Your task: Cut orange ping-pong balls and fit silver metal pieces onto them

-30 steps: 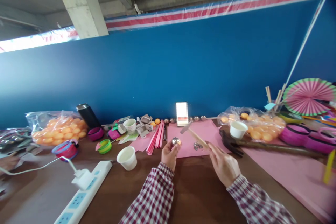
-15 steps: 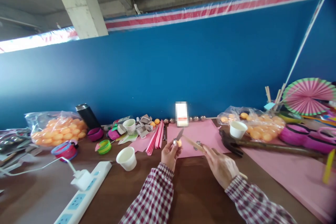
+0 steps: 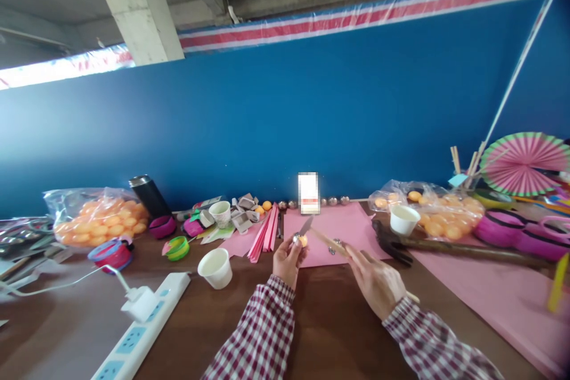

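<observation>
Pinched in my left hand [image 3: 287, 262] is a small orange ball [image 3: 304, 241], partly silvery on its left side. My right hand [image 3: 373, 279] grips a long wooden-handled tool [image 3: 329, 241]. Its flat, dark grey, pointed end [image 3: 306, 225] is at the ball; whether this is a blade or a brush head, I cannot tell. Under the tool, a small shiny silver piece [image 3: 335, 246] rests on the pink paper [image 3: 351, 222]. Several silvery balls [image 3: 333, 201] line the paper's far edge, and a pixelated white block [image 3: 308, 192] covers part of that row.
White paper cups [image 3: 215, 268] [image 3: 404, 219] stand left and right. Clear bags of orange balls [image 3: 100, 217] [image 3: 449, 219] lie on both sides. A hammer [image 3: 467, 249] lies right, a power strip [image 3: 142, 326] left. Folded pink strips [image 3: 263, 234] lie beside the paper. A blue partition [image 3: 289, 113] rises behind.
The ball has turned or shifted slightly in my left hand, with the tool's grey end still at it. My right hand has barely moved.
</observation>
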Tool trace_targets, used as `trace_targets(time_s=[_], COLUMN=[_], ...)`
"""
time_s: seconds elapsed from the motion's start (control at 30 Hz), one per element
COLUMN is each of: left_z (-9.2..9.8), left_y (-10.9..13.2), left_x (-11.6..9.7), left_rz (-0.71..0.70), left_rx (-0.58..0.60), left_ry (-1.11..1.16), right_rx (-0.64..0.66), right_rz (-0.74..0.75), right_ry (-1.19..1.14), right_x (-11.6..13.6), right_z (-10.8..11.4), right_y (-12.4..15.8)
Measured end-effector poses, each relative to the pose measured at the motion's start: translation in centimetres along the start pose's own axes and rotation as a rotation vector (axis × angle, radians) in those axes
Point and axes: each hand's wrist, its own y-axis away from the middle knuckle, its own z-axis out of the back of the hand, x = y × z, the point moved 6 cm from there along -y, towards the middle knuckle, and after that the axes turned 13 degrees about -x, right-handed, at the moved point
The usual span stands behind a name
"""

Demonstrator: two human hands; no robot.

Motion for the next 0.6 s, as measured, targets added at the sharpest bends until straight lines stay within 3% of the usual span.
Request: trace_targets(time_s=[0.4,0.6], left_z=[0.6,1.2], left_y=[-1.1,-1.4], left_x=[-0.2,-0.7], left_rz=[-0.203,-0.266], left_rx=[0.005,-0.081], left_ry=[-0.149,-0.234], right_rx=[0.000,-0.044], right_rz=[-0.112,-0.105], right_ry=[-0.070,-0.073], right_x=[-0.6,-0.5], right_z=[0.3,0.4], right_y=[-0.2,-0.2])
